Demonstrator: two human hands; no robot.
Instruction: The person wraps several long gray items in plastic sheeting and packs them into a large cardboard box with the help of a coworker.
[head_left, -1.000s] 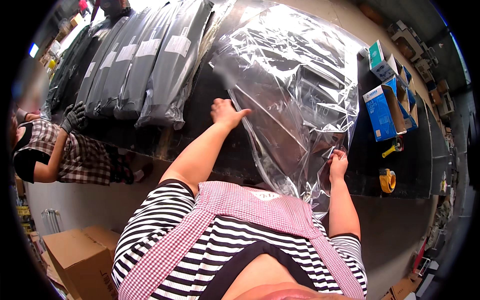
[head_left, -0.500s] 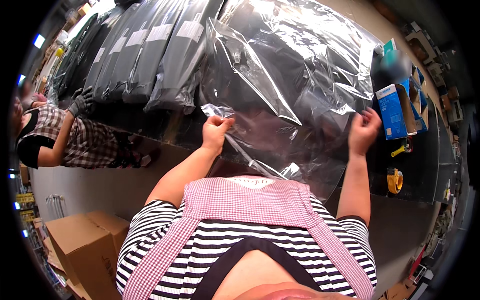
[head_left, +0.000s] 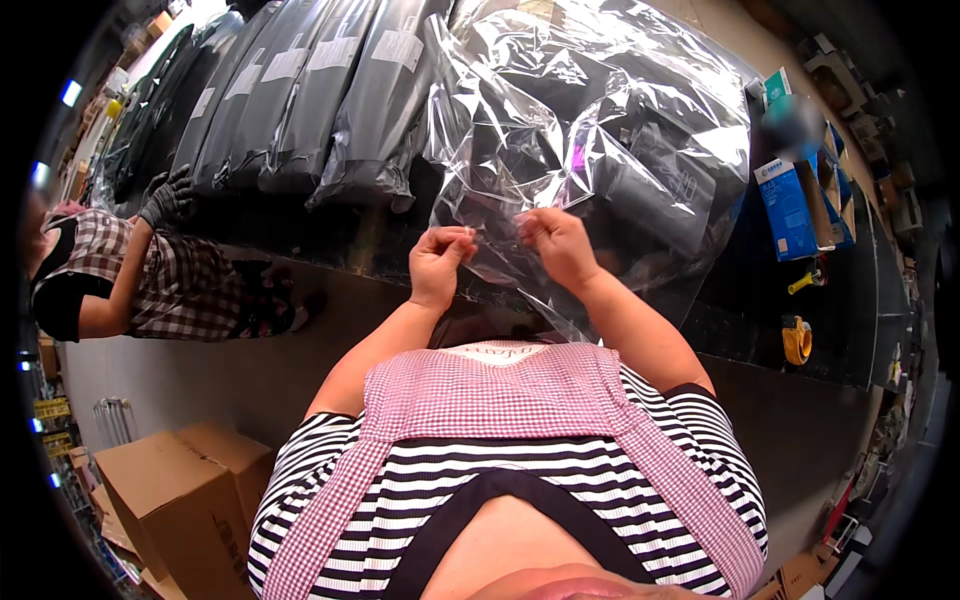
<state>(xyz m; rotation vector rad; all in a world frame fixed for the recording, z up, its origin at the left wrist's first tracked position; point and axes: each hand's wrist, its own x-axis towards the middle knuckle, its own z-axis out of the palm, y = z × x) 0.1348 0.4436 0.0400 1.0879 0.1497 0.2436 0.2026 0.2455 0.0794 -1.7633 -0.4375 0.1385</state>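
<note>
A large clear plastic bag (head_left: 520, 150) lies over the dark table in front of me, wrinkled and shiny. Under or inside the film shows a dark flat item (head_left: 660, 195). My left hand (head_left: 438, 265) pinches the film at its near left edge. Close to it, my right hand (head_left: 562, 245) also pinches the film, its fingertips pointing left. A small purple patch (head_left: 579, 157) glows on the film beyond my right hand.
Several long dark packages (head_left: 370, 110) in clear wrap lie side by side at the left. Blue boxes (head_left: 790, 210), a yellow-handled tool (head_left: 802, 283) and a yellow tape roll (head_left: 796, 340) are at the right. A gloved co-worker (head_left: 130, 260) stands left, above cardboard boxes (head_left: 175, 490).
My right hand has moved left from the bag's right side to beside my left hand. The film has bunched up between them. My left hand has stayed nearly in place.
</note>
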